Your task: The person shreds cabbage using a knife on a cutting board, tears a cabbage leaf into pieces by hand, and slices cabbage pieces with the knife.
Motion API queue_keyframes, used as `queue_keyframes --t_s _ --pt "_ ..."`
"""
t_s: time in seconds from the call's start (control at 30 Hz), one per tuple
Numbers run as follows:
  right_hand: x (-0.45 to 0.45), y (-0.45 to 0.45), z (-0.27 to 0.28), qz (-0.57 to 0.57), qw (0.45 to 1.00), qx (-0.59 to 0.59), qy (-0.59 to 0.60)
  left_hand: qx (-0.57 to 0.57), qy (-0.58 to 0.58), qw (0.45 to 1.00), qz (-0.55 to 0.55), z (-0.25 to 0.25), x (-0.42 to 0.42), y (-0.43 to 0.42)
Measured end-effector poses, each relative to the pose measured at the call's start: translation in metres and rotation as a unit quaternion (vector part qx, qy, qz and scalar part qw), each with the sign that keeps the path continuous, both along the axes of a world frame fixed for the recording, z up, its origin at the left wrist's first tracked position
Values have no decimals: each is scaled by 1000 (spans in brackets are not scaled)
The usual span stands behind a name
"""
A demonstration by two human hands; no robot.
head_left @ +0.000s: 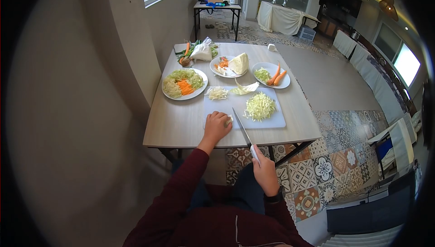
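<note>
My right hand (265, 172) is closed round the white handle of a kitchen knife (242, 128). Its blade points away from me over the white cutting board (276, 122). On the board's near left part, my left hand (218, 125) presses down with bent fingers on a small pale cabbage piece (229, 119), mostly hidden under the fingertips. To the right of the blade lies a heap of shredded cabbage (260, 107). A smaller pile of pale shreds (217, 93) and a loose cabbage leaf (245, 88) rest along the board's far side.
A plate (202, 93) of shredded vegetables stands at left. Behind the board, one plate (231, 75) bears a cabbage wedge (239, 63); another (285, 83) holds carrots (277, 75) and shreds. A plastic bag (202, 53) and greens lie at the table's far left corner.
</note>
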State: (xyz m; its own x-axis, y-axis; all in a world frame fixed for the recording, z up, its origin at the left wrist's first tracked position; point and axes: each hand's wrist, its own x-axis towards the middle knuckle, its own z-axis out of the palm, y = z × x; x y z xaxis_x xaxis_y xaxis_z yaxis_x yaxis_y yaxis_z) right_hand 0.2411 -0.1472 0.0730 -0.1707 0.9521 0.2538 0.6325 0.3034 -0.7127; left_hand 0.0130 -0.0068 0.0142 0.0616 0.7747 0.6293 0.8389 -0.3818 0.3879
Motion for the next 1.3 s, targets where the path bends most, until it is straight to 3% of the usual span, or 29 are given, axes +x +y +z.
queue_keyframes --t_s 0.57,0.77,1.03,1.3 --pt "-10 -8 7 9 1000 -15 -14 8 8 1000 -16 3 0 -1" --pt "-18 -16 1 -3 996 -11 -93 11 10 1000 -7 1 0 0" --pt "-16 -31 18 16 994 -31 -100 20 -16 1000 -1 -4 0 3" --pt "-20 0 6 30 995 -15 -94 3 -19 1000 0 -2 1 1"
